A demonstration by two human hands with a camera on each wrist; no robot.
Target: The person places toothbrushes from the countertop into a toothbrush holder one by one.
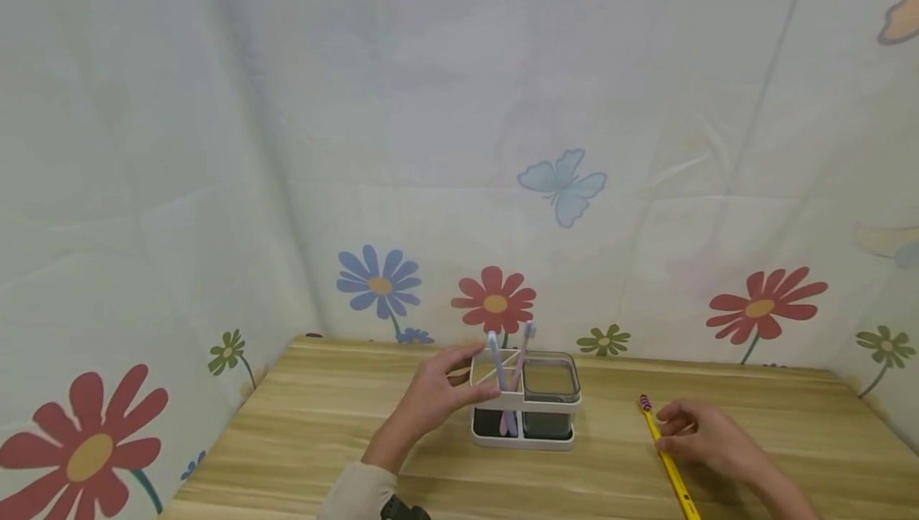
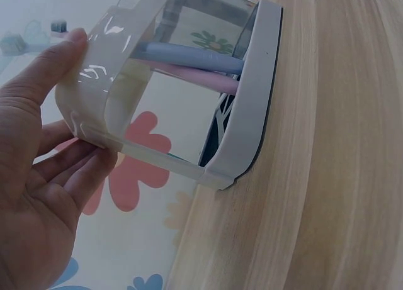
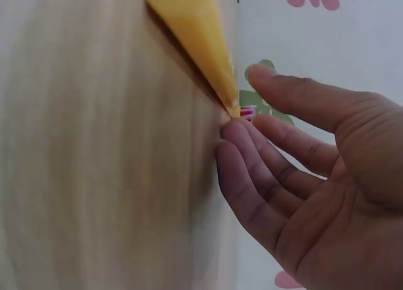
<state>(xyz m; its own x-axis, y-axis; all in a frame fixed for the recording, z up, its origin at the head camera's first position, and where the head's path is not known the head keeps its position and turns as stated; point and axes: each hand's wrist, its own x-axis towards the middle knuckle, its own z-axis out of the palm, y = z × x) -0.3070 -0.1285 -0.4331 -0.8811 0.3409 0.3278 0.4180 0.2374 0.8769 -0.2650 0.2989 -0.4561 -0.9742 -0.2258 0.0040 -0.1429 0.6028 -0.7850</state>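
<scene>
A white toothbrush holder (image 1: pixel 549 406) with clear upper walls stands on the table. My left hand (image 1: pixel 445 388) grips its left end by the upper rim, with the thumb on the near side in the head view. Inside lean a blue toothbrush (image 2: pixel 189 56) and a pink toothbrush (image 2: pixel 201 79), heads up. To the right, a yellow toothbrush (image 1: pixel 669 462) with a purple-striped bristle head (image 1: pixel 645 403) lies on the wood. My right hand (image 1: pixel 707 434) is beside it, fingers loosely bent and thumb apart from them in the right wrist view. Whether a fingertip touches the handle is hard to tell.
The wood-grain table (image 1: pixel 309 408) ends at the back against a hanging cloth (image 1: pixel 431 145) printed with flowers and butterflies. More of this cloth closes off the left and right sides. A dark band (image 1: pixel 404 509) circles the left wrist.
</scene>
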